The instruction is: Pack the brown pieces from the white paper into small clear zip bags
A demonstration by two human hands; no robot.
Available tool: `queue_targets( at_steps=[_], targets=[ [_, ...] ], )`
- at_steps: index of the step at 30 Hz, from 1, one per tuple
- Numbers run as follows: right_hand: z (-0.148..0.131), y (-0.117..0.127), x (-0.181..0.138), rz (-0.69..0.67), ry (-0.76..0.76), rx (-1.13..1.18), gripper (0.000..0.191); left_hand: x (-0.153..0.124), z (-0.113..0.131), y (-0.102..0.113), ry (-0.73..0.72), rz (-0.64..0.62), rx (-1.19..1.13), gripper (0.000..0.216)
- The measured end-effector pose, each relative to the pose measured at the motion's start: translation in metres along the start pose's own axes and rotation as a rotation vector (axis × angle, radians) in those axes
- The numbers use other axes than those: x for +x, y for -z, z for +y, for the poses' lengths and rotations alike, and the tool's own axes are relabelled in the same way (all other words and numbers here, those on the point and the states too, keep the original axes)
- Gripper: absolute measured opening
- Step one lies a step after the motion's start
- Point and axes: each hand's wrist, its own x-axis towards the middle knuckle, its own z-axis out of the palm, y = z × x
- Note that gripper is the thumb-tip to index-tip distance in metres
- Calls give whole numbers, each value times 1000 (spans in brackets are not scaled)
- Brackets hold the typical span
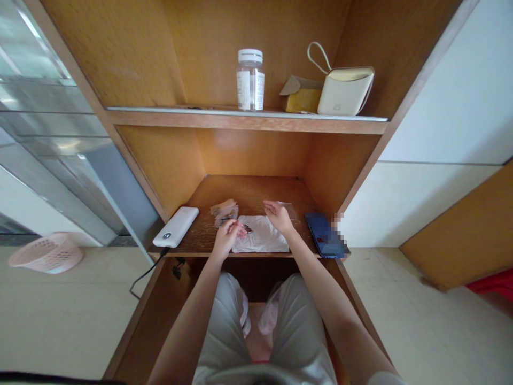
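My left hand (pixel 229 233) hovers over the wooden desk (pixel 248 192), fingers pinched on a small dark item (pixel 247 229) at the left edge of a white cloth (pixel 262 235). My right hand (pixel 278 215) rests at the cloth's far right corner, fingers curled around a small clear plastic bag (pixel 289 207). A pile of small packets (pixel 224 212) lies just beyond my left hand.
A white power bank (pixel 176 226) with a cable lies at the desk's left, a blue phone (pixel 324 233) at the right. On the shelf above stand a clear jar (pixel 250 80), a cardboard box (pixel 300 96) and a cream pouch (pixel 345 90). A pink basket (pixel 46 252) sits on the floor at the left.
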Motion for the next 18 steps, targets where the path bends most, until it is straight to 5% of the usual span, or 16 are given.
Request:
queue_targets(
  at_steps=[9,18],
  targets=[
    [-29,-15,-28,-244,-43,-202,29,-2,3,-1,-6,23,8,25],
    [-24,-25,-32,-281,-65,-247,30,-1,2,-2,-13,27,42,22]
  ],
)
